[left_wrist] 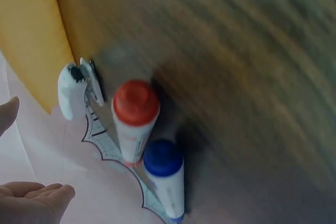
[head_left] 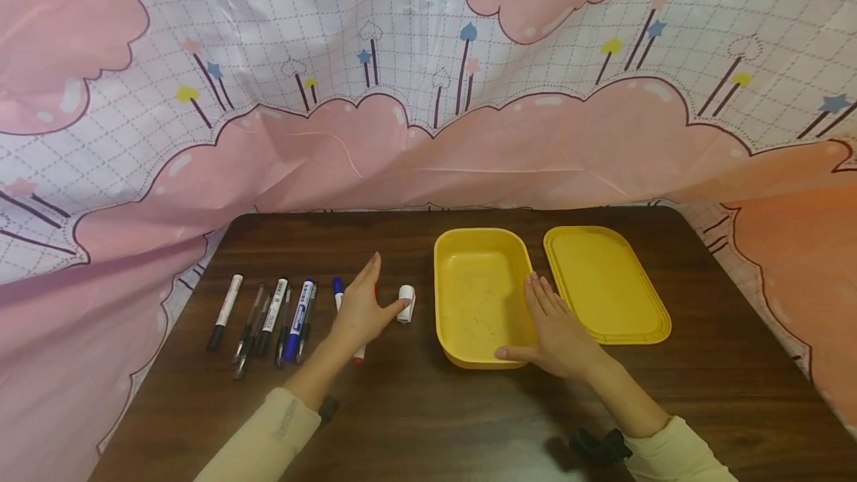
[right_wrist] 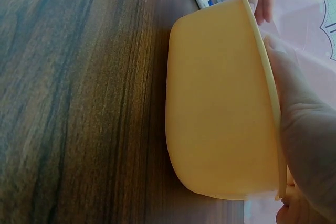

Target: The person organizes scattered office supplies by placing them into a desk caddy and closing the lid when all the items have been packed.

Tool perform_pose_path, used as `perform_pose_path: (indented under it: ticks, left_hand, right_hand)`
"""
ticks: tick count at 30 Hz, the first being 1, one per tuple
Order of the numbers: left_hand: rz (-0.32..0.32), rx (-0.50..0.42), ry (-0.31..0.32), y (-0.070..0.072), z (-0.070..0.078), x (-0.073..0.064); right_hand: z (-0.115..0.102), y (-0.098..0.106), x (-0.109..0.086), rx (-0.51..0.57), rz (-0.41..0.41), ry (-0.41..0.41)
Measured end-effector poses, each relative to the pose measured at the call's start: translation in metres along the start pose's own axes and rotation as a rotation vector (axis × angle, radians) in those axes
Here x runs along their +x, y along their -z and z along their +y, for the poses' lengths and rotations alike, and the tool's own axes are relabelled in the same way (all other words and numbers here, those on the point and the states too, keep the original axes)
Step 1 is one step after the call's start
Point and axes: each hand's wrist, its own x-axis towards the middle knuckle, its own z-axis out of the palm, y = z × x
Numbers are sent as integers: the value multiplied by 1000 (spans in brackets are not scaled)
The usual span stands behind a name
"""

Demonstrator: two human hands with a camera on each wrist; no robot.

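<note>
My left hand hovers over a red-capped white marker, fingers extended and thumb spread, holding nothing. Beside that marker lies a blue-capped white marker, partly hidden by the hand in the head view. A small white stapler is just past the left thumb; whether they touch I cannot tell. My right hand rests on the rim of an open yellow box. Its straight fingers lie along the right side, and the thumb reaches over the near corner. Nothing stands inside the box.
A yellow lid lies flat right of the box. Left on the dark wooden table are a black-capped marker, several clear pens, another black-and-white marker and a blue marker. A patterned curtain hangs behind.
</note>
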Motion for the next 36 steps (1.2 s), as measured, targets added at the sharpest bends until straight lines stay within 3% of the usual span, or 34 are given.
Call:
perform_pose_path:
  ticks: [5, 13, 18, 24, 36]
  left_hand:
    - [-26, -34, 31, -10, -2, 5]
    - [-20, 38, 34, -24, 0, 7]
    - [-28, 54, 87, -30, 1, 6]
    - [-32, 34, 129, -33, 0, 5]
    - [-29, -13, 141, -32, 1, 3]
  right_hand:
    - [0, 3, 1, -2, 5, 1]
    - [0, 2, 1, -7, 11, -6]
    - [-2, 1, -1, 1, 9, -5]
    - [-2, 1, -1, 9, 5, -7]
    - [-2, 0, -1, 4, 4, -11]
